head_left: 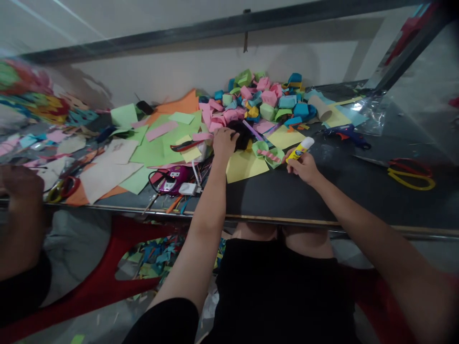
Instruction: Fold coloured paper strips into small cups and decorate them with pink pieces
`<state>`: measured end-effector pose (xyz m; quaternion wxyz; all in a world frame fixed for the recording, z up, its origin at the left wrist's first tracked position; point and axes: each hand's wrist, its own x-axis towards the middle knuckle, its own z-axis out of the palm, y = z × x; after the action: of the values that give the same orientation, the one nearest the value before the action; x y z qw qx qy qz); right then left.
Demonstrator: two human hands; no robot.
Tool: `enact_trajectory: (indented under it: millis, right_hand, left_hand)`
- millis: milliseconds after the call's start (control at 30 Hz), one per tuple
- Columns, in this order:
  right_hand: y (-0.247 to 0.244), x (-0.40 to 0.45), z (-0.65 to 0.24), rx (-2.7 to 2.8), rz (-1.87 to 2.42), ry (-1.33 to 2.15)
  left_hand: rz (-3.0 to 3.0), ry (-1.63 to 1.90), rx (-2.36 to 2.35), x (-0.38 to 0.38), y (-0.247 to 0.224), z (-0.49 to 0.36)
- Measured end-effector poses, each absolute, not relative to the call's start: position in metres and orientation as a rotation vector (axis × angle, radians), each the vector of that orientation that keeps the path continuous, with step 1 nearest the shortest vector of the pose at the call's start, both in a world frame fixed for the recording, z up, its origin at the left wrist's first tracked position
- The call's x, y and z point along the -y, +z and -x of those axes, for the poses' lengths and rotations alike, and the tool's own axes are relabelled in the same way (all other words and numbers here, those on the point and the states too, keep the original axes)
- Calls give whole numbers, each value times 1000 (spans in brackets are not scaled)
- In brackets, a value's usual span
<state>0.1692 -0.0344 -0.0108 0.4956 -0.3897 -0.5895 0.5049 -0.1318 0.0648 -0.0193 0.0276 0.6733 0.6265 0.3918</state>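
My right hand is closed around a yellow glue stick with a white end pointing up and to the right. Just left of it, a light green paper piece with a pink twisted strip lies by yellow paper sheets. My left hand reaches over the table at a black object beside the pink paper pieces; its fingers are bent, and whether they grip anything is unclear. Behind both hands rises a heap of small folded paper pieces in pink, green, blue and yellow.
Red-and-yellow scissors and a blue glue gun lie at the right. A purple power strip with cables sits left of my left forearm. Green sheets cover the table's middle left. Another person's hand is at the far left.
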Motion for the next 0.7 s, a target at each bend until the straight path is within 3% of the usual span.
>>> enact_trajectory:
  millis: [267, 367, 500, 700]
  right_hand:
    - [-15, 29, -172, 1383, 1126, 1161]
    - [-19, 28, -172, 1426, 1168, 1109]
    - [-20, 26, -172, 1450, 1200, 917]
    - [-9, 33, -173, 1687, 1348, 713]
  left_hand:
    - [-1942, 1223, -1730, -68, -11, 142]
    - [-1837, 1384, -1383, -66, -10, 107]
    - [-1672, 1345, -910, -48, -17, 43]
    - [-1345, 1394, -876, -13, -27, -11]
